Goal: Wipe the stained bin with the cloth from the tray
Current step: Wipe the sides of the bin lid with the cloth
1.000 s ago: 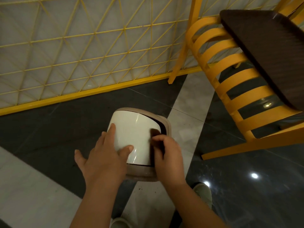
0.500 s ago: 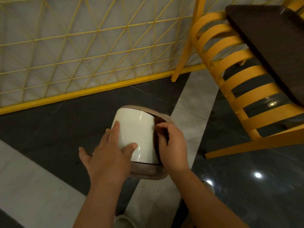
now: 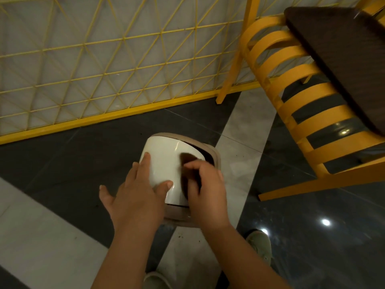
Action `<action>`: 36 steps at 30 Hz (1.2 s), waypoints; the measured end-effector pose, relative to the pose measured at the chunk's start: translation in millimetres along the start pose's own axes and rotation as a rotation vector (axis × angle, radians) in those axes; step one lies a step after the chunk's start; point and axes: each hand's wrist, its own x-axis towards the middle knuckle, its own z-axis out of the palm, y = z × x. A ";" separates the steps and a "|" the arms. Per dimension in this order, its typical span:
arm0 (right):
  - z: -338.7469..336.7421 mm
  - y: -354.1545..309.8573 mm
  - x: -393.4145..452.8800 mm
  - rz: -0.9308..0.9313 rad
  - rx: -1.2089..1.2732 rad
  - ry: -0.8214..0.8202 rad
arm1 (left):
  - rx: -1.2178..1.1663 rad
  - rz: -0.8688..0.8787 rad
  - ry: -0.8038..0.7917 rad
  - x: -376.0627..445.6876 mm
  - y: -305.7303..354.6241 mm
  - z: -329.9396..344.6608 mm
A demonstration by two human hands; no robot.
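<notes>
The bin [image 3: 166,163] stands on the floor at 6 o'clock; the left hand [image 3: 137,197] – fingers spread – steadies it, the right hand [image 3: 205,192] pinches the dark cloth [image 3: 188,170] – better press it flat, with short strokes

A glossy white plastic bin with a taupe rim [image 3: 166,161] is seen tilted above the floor; a dark brown cloth [image 3: 188,163] is pressed against its side.

A yellow wire-grid fence [image 3: 104,65] spans ten to twelve o'clock. A yellow slatted chair [image 3: 295,97] with a dark brown seat [image 3: 341,59] stands at two o'clock on glossy dark-and-pale tiled floor [image 3: 52,236].
</notes>
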 end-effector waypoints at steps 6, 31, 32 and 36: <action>-11.5 9.3 12.1 0.439 -0.115 -0.220 | 0.035 0.004 0.017 -1.0 3.2 -0.2; -5.3 -14.7 39.3 0.554 0.137 -0.038 | 0.059 -0.010 0.047 -2.1 6.7 2.7; -5.0 -16.3 35.9 0.442 0.132 0.009 | 0.045 -0.024 0.041 -0.1 6.8 3.3; -5.4 -16.7 4.1 0.024 0.015 -0.053 | 0.022 -0.024 0.033 0.4 6.7 1.7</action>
